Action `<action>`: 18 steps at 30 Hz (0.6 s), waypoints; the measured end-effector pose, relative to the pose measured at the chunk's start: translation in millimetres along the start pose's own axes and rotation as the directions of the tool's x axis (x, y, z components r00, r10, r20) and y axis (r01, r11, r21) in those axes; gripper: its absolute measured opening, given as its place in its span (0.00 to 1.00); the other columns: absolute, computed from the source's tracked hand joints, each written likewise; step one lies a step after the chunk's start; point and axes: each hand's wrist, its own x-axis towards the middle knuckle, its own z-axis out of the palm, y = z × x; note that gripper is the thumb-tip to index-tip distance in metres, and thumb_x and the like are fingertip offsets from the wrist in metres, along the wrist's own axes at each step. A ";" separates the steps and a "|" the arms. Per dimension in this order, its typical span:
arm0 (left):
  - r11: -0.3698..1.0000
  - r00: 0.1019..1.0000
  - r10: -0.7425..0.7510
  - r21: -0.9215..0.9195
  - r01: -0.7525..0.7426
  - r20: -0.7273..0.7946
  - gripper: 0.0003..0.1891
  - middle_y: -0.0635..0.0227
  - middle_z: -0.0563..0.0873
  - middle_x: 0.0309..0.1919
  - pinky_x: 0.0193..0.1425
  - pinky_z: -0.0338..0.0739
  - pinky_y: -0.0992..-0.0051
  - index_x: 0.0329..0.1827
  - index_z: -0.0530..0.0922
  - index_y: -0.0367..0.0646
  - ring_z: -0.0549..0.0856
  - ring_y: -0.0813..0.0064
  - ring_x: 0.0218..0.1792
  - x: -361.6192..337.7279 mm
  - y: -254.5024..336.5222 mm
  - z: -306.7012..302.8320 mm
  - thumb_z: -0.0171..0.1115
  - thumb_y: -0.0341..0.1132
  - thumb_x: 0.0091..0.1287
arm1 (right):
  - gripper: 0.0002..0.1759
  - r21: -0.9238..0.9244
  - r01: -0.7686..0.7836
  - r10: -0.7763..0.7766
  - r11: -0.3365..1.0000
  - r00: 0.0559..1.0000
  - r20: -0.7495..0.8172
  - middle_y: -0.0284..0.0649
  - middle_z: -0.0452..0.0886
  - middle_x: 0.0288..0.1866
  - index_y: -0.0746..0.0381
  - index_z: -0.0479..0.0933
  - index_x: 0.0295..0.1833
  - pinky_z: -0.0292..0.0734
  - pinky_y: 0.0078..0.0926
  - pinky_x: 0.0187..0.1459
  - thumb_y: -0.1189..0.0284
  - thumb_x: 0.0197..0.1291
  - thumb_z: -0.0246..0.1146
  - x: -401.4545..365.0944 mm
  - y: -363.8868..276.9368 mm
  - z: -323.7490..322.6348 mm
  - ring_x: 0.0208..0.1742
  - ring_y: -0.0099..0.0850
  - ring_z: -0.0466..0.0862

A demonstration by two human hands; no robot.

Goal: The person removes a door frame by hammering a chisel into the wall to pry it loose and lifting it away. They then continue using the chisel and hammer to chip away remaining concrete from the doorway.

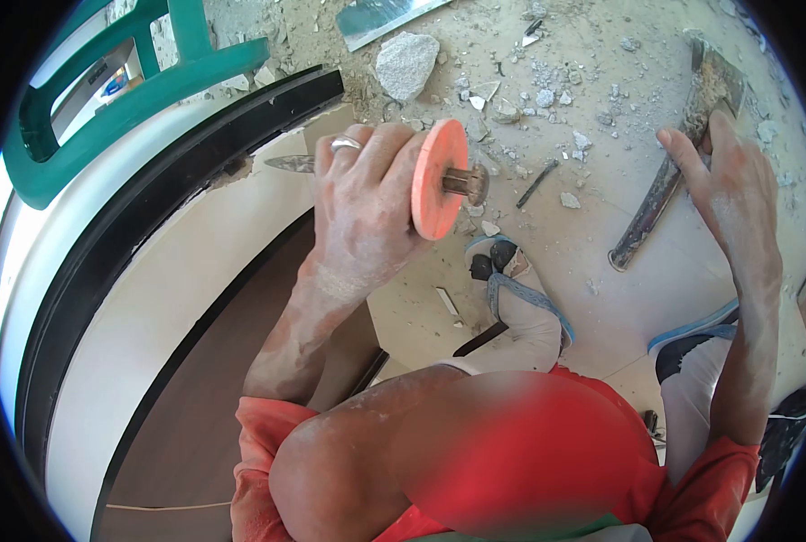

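Note:
My left hand (367,194) is wrapped round a chisel with a round orange hand guard (441,179). The chisel's pointed tip (287,163) sticks out to the left, close to the chipped edge of the wall (240,176). On the other side of the guard its striking head (477,183) shows. Over on the right, my right hand (737,185) grips a hammer (647,212) high on the handle, just below its dusty head. The thumb lies to the left of the handle, and the fingers are partly hidden.
Rubble and dust cover the floor, with a large broken chunk (407,66) near the top. A shiny flat strip (389,20) lies beyond it. At upper left stands a green plastic chair (105,135), past the black frame (87,298). My sandalled foot (520,294) is below.

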 end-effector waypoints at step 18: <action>0.925 0.874 -0.159 0.240 0.294 -0.459 0.17 0.40 0.78 0.53 0.62 0.74 0.58 0.52 0.77 0.28 0.78 0.50 0.58 -83.5 -19.4 -102.5 0.65 0.28 0.63 | 0.44 0.899 0.401 -0.725 0.173 0.670 -0.160 0.50 0.75 0.63 0.56 0.73 0.65 0.63 0.43 0.68 0.32 0.63 0.38 141.8 -365.8 54.2 0.69 0.45 0.69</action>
